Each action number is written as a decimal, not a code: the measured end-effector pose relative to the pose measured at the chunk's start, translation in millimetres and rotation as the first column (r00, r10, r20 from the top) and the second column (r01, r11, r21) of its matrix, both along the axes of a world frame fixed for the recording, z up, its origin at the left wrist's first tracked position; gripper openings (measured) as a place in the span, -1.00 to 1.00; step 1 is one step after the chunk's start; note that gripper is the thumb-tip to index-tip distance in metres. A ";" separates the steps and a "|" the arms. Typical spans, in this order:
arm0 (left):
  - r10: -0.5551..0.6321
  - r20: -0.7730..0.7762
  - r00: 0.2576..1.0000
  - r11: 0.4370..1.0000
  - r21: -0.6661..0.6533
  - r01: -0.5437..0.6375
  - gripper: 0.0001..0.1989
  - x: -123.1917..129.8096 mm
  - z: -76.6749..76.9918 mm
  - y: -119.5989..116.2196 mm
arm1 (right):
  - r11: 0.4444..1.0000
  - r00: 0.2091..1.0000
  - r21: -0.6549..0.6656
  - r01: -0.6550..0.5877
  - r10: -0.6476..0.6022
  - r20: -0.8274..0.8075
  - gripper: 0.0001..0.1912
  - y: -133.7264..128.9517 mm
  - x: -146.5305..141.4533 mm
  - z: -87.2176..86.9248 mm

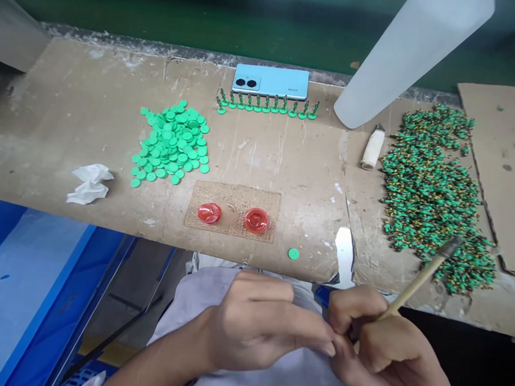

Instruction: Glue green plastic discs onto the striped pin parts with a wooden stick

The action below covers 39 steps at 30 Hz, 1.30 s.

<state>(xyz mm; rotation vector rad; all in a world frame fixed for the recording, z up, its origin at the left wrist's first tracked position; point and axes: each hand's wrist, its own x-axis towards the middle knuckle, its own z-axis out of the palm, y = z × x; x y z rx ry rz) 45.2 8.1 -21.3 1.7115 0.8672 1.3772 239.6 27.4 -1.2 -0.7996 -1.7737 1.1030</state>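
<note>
My right hand (387, 344) grips a slim wooden paintbrush (419, 280) like a pen, its dark end pointing up and right. The brush's lower end is hidden among the fingers. Thumb and fingers of my left hand (270, 323) are pinched together, meeting my right fingertips; whatever is between them is too small or covered to make out. Just beyond the hands, one loose green disc (293, 254) lies near the table edge. Two small red cups (256, 220), the left one (209, 213) smeared with red, sit on a speckled brown board (231, 231).
A pile of green discs (170, 142) lies left of centre, near a crumpled tissue (90, 183). Small figures on green bases (267, 106) line up before a blue phone (272, 81). Many tiny green figures (430, 188) heap at right, beside a wrapped stub (373, 147) and white tube (405, 63).
</note>
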 end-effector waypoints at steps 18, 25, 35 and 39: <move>0.238 -0.661 0.712 0.939 -0.031 -0.343 -0.85 16.2 -23.1 12.3 | 0.991 0.995 0.091 0.099 -0.101 0.015 -0.68 28.3 17.9 -46.7; 0.225 -0.553 0.802 0.932 -0.119 -0.343 -0.84 17.5 -15.0 10.9 | 0.992 0.995 0.080 0.096 -0.098 0.014 -0.67 23.5 15.0 -45.8; 0.081 -0.039 0.996 0.950 -0.298 -0.089 -0.64 13.5 12.9 11.0 | 0.963 0.995 0.263 0.054 -0.075 0.071 -0.74 23.7 15.8 -29.7; 0.049 0.032 0.998 0.968 -0.247 -0.040 -0.64 13.8 13.4 10.8 | 0.952 0.989 0.296 0.083 -0.114 0.089 -0.83 18.4 17.3 -26.9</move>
